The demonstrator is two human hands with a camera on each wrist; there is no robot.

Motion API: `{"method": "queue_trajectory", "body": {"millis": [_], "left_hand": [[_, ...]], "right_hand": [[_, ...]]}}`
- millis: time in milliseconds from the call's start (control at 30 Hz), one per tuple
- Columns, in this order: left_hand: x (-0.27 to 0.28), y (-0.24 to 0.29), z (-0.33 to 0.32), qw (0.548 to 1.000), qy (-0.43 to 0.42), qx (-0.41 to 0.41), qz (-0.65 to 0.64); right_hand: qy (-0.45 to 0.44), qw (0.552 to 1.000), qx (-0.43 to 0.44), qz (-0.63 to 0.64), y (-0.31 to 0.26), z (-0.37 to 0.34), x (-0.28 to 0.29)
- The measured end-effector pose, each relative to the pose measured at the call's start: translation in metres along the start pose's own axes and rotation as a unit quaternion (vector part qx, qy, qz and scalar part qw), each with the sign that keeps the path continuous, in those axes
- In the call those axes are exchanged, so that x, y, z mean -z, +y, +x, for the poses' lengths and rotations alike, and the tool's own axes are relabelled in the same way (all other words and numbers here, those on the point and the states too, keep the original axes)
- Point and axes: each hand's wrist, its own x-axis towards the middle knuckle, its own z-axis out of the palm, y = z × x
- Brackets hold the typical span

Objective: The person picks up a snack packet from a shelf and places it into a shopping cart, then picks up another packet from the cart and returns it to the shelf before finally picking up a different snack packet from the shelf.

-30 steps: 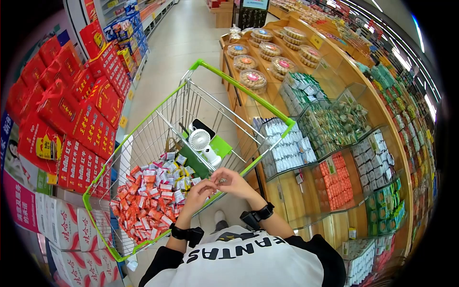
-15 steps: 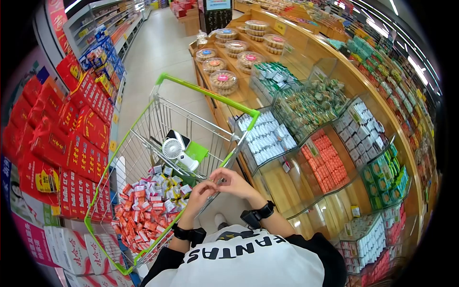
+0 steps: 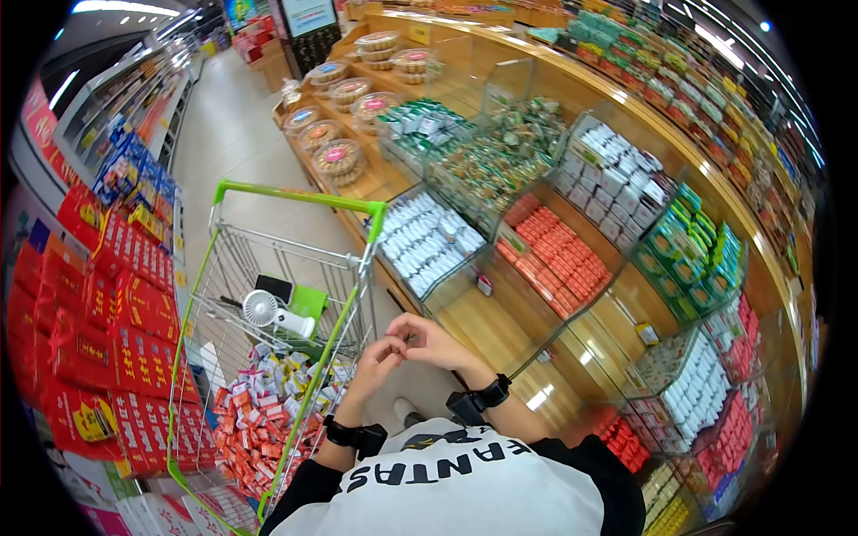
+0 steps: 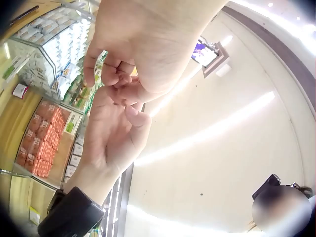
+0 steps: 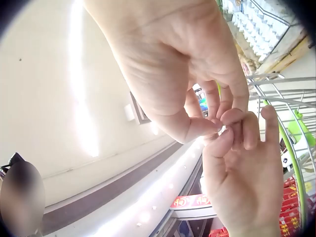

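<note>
Left hand [image 3: 373,364] and right hand [image 3: 436,344] meet at loosely bent fingertips, nothing visibly held; the green-rimmed metal-wire shopping cart [image 3: 295,194], ahead-left and ungripped, could roll if knocked.

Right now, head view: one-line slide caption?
Left hand and right hand touch beside a green-trimmed shopping cart holding small wrapped packets and a white fan.

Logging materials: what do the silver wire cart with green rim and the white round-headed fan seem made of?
Silver wire cart: likely shiny metal, thin and glinting. Green rim: perhaps smooth plastic, evenly coloured. White fan: probably smooth plastic, uniformly white.
</note>
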Motion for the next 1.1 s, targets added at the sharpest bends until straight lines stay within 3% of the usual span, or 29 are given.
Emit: {"method": "queue_trajectory", "body": {"millis": [600, 767, 867, 933, 1100], "left_hand": [[-0.133, -0.006, 0.07, 0.975, -0.216, -0.01, 0.057], [-0.143, -0.013, 0.091, 0.962, -0.264, 0.004, 0.075], [-0.145, -0.014, 0.108, 0.954, -0.292, -0.049, 0.056], [-0.145, -0.013, 0.119, 0.95, -0.31, -0.011, 0.038], [-0.146, -0.013, 0.149, 0.928, -0.369, -0.016, 0.047]], "right_hand": [[0.209, 0.975, 0.053, -0.058, -0.045, -0.128, 0.075], [0.242, 0.968, 0.044, -0.044, -0.054, -0.136, 0.084], [0.264, 0.961, 0.043, -0.067, -0.053, -0.133, 0.092], [0.282, 0.955, 0.044, -0.076, -0.051, -0.129, 0.098], [0.325, 0.938, 0.054, -0.105, -0.055, -0.12, 0.108]]}}
